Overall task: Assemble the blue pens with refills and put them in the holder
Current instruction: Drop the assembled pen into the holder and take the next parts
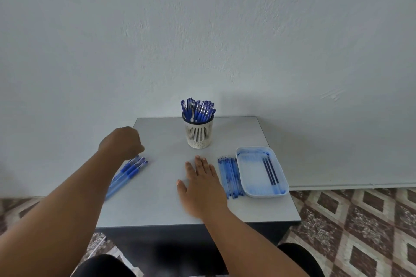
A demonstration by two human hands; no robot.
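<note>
A cream slotted holder (pixel 199 136) stands at the back middle of the grey table (pixel 162 209), filled with several blue capped pens (pixel 198 110). A few blue pens (pixel 129 172) lie in a row at the left. My left hand (pixel 121 141) hovers over their far ends with its fingers curled under and hidden, so I cannot tell whether it holds one. My right hand (pixel 202 189) lies flat with straight fingers on the table's middle. Just to its right lies a row of several blue refills (pixel 230 175).
A white tray (pixel 252 177) sits at the table's right edge with three dark refills (pixel 271 171) inside. The table is small and stands against a pale wall. Patterned floor tiles lie to the right, and my knees show below the front edge.
</note>
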